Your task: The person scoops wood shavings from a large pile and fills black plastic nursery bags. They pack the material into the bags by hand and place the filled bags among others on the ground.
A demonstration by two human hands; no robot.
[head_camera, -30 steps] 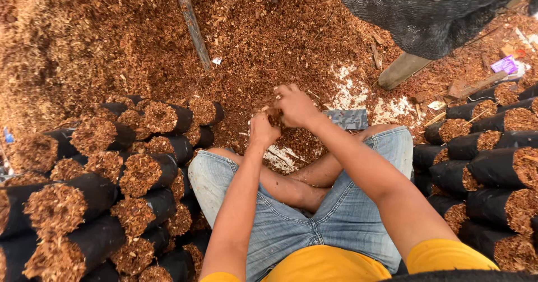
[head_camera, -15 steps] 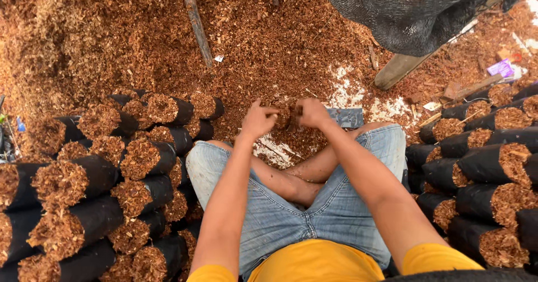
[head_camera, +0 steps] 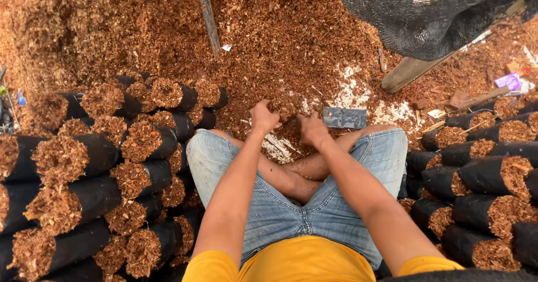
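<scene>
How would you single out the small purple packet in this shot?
Start at the dark mesh sheet filling the top right corner, then follow the wooden plank under it toward the right edge. The small purple packet lies there on the brown wood shavings, above the right stack of black filled bags. It is the only purple thing among them.

There is one view only, from a camera on the seated person's head, tipped steeply down over the crossed legs and facing out toward the sawdust heap (head_camera: 140, 24) on the far side. It sits close: both forearms run up from the near edge to the left hand (head_camera: 263, 118) and right hand (head_camera: 311, 129) at mid-frame. Stacked black bags (head_camera: 95, 203) fill the left and right edges, so no second view overlaps.
</scene>
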